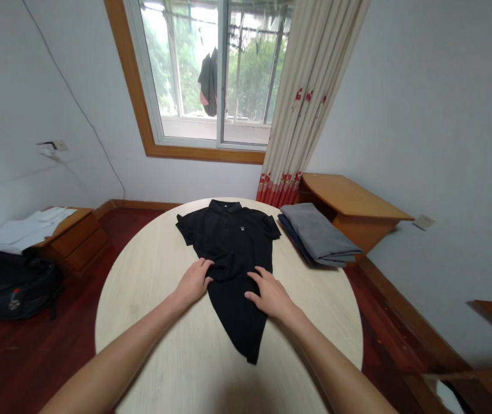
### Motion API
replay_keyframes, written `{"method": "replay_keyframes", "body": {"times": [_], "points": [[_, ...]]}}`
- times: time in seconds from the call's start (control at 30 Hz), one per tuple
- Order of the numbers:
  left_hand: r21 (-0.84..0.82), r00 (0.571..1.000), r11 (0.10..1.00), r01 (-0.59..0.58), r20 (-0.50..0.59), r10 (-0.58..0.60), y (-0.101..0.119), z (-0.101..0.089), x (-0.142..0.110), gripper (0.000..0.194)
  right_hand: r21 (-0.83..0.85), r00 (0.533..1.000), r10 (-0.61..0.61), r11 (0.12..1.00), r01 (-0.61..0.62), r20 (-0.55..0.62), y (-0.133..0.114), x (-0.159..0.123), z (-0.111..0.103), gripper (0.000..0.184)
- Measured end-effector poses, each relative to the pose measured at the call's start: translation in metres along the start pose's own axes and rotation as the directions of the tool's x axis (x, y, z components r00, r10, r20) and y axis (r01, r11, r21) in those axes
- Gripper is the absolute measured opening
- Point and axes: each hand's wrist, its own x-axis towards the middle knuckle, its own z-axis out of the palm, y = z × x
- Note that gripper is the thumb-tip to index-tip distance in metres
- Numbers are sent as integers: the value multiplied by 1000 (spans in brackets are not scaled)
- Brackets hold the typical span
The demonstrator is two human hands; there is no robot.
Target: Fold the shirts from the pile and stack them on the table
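Observation:
A black short-sleeved polo shirt [239,247] lies front up on a round pale table [142,299], its collar toward the window. Its lower part narrows to a slanted point at the near end, and the cloth is wrinkled across the middle. At the shirt's left edge rests my left hand [193,282], fingertips on the cloth and thumb apart from them. My right hand [271,294] lies over the right edge, fingers spread on the fabric. Neither hand visibly pinches the cloth; the undersides of both are hidden.
Folded grey and dark garments [317,236] are stacked at the table's right edge. Behind them stands a wooden desk [353,198] by a curtain [302,109]. To the left are a low wooden cabinet [76,241] with papers and a black bag [17,287] on the floor.

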Motion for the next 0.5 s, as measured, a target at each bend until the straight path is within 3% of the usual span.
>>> {"method": "replay_keyframes", "body": {"times": [0.1, 0.23, 0.37, 0.5], "points": [[47, 999, 999, 13, 51, -16, 2, -4, -3, 17, 8, 998, 16, 1000, -17, 63, 1, -10, 4, 68], [38, 995, 997, 64, 77, -67, 6, -25, -21, 14, 69, 996, -23, 997, 17, 90, 23, -18, 10, 65], [-222, 977, 955, 195, 129, -169, 2, -71, -55, 21, 105, 997, -22, 994, 15, 71, 59, -26, 10, 63], [-529, 950, 816, 233, 302, -76, 2, -126, -93, 29, 91, 999, 32, 995, -33, 11, 94, -35, 4, 58]]}}
